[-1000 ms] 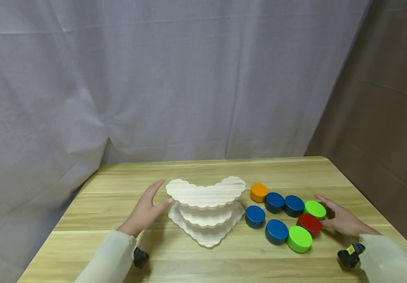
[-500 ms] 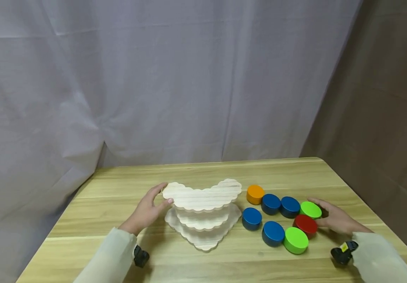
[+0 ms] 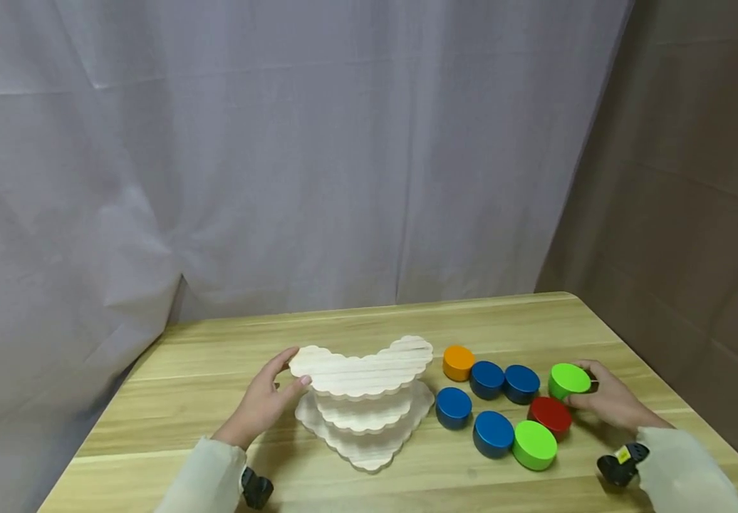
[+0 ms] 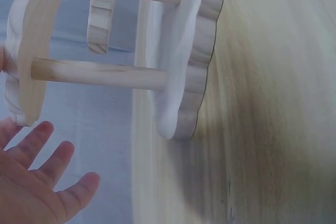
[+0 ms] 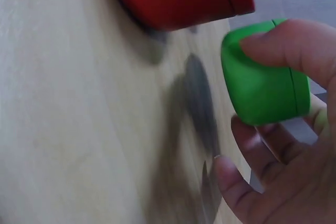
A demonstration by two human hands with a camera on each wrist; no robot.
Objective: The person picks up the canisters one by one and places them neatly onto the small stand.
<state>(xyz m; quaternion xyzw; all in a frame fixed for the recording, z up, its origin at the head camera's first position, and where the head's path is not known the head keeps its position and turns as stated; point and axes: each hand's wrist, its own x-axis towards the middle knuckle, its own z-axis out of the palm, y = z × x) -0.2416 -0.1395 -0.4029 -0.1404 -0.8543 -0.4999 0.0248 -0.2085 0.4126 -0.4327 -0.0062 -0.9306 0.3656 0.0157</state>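
Observation:
A pale wooden tiered stand (image 3: 364, 371) with scalloped edges stands at the table's middle, its tiers joined by round dowels (image 4: 100, 73). My left hand (image 3: 262, 401) holds the left end of its top tier between thumb and index finger; the other fingers (image 4: 58, 161) are spread beside it. My right hand (image 3: 611, 397) pinches a light green round tin (image 3: 568, 381) by its side. In the right wrist view this green tin (image 5: 262, 77) is raised off the table, its shadow below. A red tin (image 3: 550, 416) sits close to the right fingers.
Left of the right hand stand several blue tins (image 3: 494, 433), an orange tin (image 3: 458, 363) and a second green tin (image 3: 534, 444). A grey curtain (image 3: 292, 157) hangs behind the wooden table (image 3: 318, 491); brown cloth (image 3: 683, 235) hangs at the right.
My left hand has closed on the stand's top tier, having been just beside it. My right hand has taken hold of the far green tin and lifted it slightly. The head view has shifted a little.

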